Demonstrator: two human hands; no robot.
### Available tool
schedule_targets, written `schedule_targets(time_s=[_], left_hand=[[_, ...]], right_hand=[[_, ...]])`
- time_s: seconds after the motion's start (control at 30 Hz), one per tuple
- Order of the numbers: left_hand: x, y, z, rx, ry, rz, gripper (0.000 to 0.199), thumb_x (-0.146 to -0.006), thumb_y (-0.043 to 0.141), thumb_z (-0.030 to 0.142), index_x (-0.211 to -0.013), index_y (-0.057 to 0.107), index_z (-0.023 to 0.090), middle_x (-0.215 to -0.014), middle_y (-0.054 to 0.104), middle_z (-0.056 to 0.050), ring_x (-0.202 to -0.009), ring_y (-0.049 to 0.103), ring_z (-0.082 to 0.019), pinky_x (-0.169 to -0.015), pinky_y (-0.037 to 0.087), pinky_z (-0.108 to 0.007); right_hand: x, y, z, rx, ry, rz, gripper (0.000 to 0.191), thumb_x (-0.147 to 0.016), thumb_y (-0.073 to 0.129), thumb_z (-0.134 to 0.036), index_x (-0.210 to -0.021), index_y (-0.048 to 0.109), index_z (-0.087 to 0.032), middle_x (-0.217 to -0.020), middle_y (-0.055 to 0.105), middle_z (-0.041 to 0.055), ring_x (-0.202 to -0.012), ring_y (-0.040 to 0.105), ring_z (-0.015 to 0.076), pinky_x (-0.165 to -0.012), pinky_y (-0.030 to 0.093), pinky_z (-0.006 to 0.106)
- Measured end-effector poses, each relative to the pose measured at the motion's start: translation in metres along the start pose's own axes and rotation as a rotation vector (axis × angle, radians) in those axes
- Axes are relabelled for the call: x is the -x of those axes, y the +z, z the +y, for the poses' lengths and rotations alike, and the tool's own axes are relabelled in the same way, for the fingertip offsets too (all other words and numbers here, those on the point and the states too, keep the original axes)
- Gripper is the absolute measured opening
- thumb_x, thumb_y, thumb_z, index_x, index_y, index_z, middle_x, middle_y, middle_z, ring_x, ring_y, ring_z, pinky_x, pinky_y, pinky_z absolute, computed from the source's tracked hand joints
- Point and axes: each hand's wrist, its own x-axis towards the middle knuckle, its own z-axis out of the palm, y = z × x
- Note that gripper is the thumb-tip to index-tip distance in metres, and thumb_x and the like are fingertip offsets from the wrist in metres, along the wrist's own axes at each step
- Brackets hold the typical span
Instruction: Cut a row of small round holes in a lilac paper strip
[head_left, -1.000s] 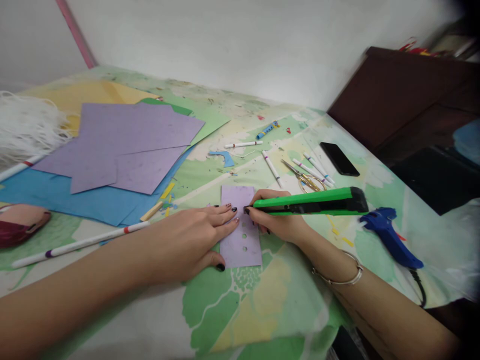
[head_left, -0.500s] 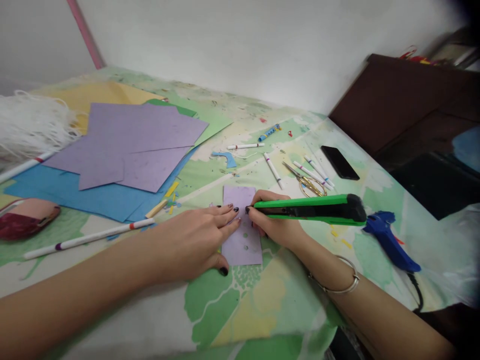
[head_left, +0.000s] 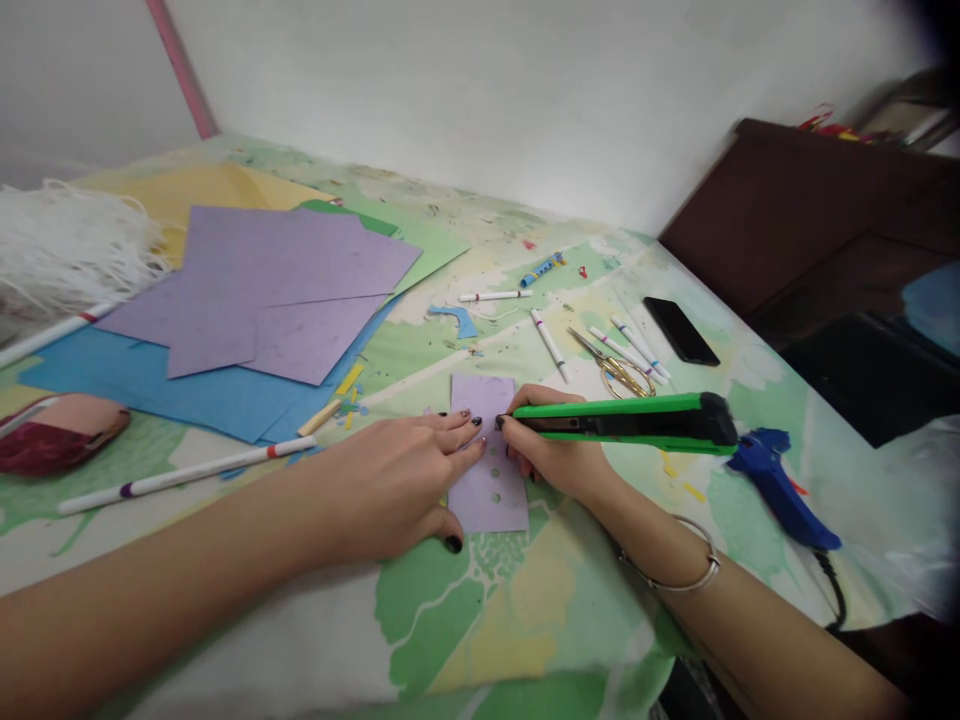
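Observation:
A small purple paper rectangle (head_left: 487,510) lies on the patterned tablecloth, with a few small round holes down its middle. My left hand (head_left: 401,480) rests flat on its left side, fingers stretched out and fingertips on the paper. In my right hand (head_left: 555,455) is a green and black utility knife (head_left: 630,420), gripped near its front end, its body pointing right. The knife's tip is hidden by my fingers at the paper's right part.
Purple sheets (head_left: 277,260) overlap blue sheets (head_left: 135,385) at the left. Gold scissors (head_left: 619,370), markers (head_left: 549,345) and a black phone (head_left: 681,330) lie beyond my right hand. A blue glue gun (head_left: 784,490) is at the right.
The whole view has shifted slightly, so things appear a little further right. Both hands keep nearly the same places on the paper, and the knife is still held.

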Motion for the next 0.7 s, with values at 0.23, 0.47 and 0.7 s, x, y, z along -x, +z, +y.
schedule_targets(time_s=[0.23,0.47,0.7], left_hand=[[-0.002,0.007,0.002,-0.027,-0.022,0.091,0.066,-0.078,0.065,0.058,-0.123,0.060,0.010,-0.129,0.060,-0.020,-0.118,0.058,-0.031,-0.095,0.050,-0.041],[-0.008,0.027,0.017,-0.216,-0.071,0.340,0.071,-0.079,0.058,0.065,-0.111,0.066,0.003,-0.111,0.071,-0.017,-0.105,0.066,-0.030,-0.085,0.056,-0.040],[-0.002,0.018,0.011,-0.221,0.001,0.309,0.073,-0.079,0.055,0.068,-0.115,0.065,0.005,-0.113,0.069,-0.020,-0.105,0.066,-0.033,-0.080,0.057,-0.041]], right_hand=[[-0.010,-0.008,-0.001,-0.034,-0.018,-0.070,0.011,-0.076,0.057,-0.017,-0.066,0.054,-0.019,-0.050,0.052,-0.0053,-0.043,0.044,0.0076,-0.042,0.035,0.019],[-0.013,-0.012,-0.002,-0.129,0.091,-0.166,0.010,-0.079,0.058,-0.022,-0.070,0.057,-0.018,-0.045,0.052,-0.0062,-0.037,0.046,0.0077,-0.036,0.035,0.017],[-0.014,-0.013,-0.005,-0.137,0.107,-0.163,0.007,-0.078,0.059,-0.019,-0.071,0.059,-0.018,-0.045,0.051,-0.0066,-0.038,0.047,0.0073,-0.036,0.037,0.016]])
